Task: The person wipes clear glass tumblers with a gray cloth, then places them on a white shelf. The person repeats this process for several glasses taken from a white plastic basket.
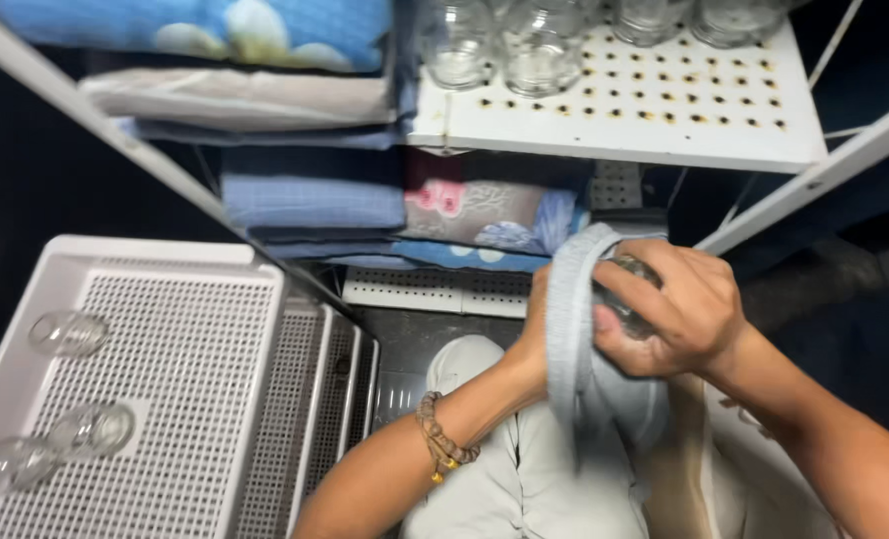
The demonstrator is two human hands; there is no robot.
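Observation:
My right hand (684, 304) grips a small clear glass jar (626, 299) in front of my lap. A grey cloth (569, 329) wraps over the jar and hangs down; my left hand (536, 334) is mostly hidden behind it, holding the cloth against the jar. A beaded bracelet (443, 439) sits on my left wrist. To the left, a white perforated tray (185, 349) holds three clear glass jars lying on their sides (68, 332), (93, 429), (10, 464).
A white perforated metal shelf (664, 120) above carries several upright glass jars (539, 45). Folded blankets and fabrics (310, 200) are stacked on shelves at upper left. A white shelf frame bar (814, 180) slants at the right. My light trousers (524, 469) fill the lower middle.

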